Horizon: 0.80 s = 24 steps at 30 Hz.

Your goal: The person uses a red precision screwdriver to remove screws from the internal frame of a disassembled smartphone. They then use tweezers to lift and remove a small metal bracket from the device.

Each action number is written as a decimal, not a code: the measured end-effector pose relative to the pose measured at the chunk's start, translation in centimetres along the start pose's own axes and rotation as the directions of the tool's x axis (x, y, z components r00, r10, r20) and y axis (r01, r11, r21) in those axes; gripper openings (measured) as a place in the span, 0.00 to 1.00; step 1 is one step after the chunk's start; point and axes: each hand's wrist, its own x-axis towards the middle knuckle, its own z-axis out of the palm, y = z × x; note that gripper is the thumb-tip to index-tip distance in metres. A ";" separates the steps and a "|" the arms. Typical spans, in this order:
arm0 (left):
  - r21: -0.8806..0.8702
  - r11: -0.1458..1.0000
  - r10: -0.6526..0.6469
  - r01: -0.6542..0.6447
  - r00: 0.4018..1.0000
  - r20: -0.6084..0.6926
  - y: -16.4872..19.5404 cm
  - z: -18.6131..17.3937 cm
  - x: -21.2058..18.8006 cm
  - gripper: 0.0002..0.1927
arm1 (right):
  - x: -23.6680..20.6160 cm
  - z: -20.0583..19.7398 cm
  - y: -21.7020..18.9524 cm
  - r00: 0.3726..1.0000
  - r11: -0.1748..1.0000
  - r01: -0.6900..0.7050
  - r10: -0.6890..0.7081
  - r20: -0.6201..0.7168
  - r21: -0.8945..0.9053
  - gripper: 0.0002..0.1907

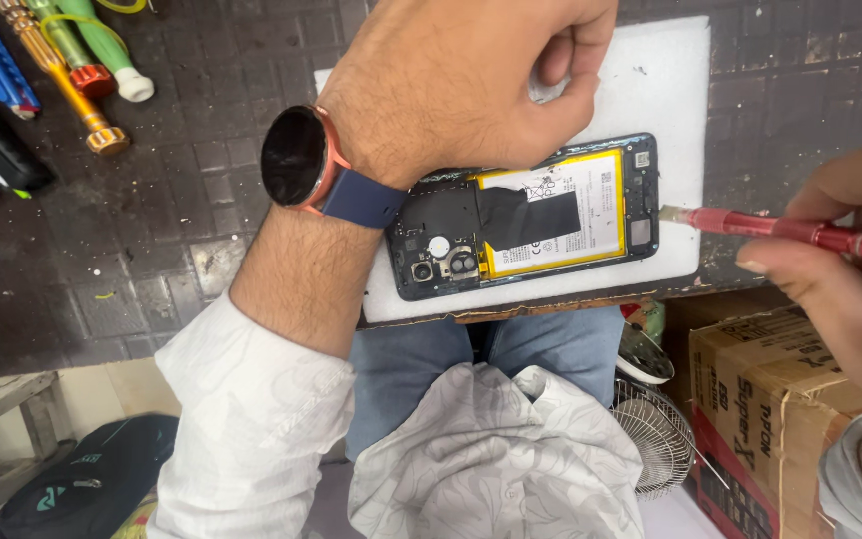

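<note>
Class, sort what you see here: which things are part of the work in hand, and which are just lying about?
In use:
left hand steadying the opened phone
right hand holding red tool
white pad

Lying about:
screwdrivers
cardboard box
wire fan guard
dark bag

Yellow battery (561,210) crossed by black tape (529,217), white foam pad (650,90), red translucent screwdriver (780,230), navy-strapped copper-rimmed watch (301,160), dark grid-patterned mat (152,220), white leaf-patterned sleeve (241,419), blue jeans (421,359)
</note>
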 end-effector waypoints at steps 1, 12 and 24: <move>-0.015 1.000 -0.004 0.004 1.000 0.006 0.1 -0.1 0.0 0.06 | 0.1 -0.2 -0.9 0.999 0.996 0.027 -0.025 -0.026 0.084 0.12; -0.027 1.000 -0.014 0.014 1.000 0.012 0.2 0.0 0.0 0.06 | -0.2 -3.8 -8.4 0.902 0.919 0.337 -0.377 -0.209 -0.205 0.17; 0.000 1.000 0.002 -0.002 1.000 0.027 0.0 -0.2 0.2 0.06 | -0.1 -4.9 -11.6 0.909 0.884 0.403 -0.357 -0.214 0.238 0.11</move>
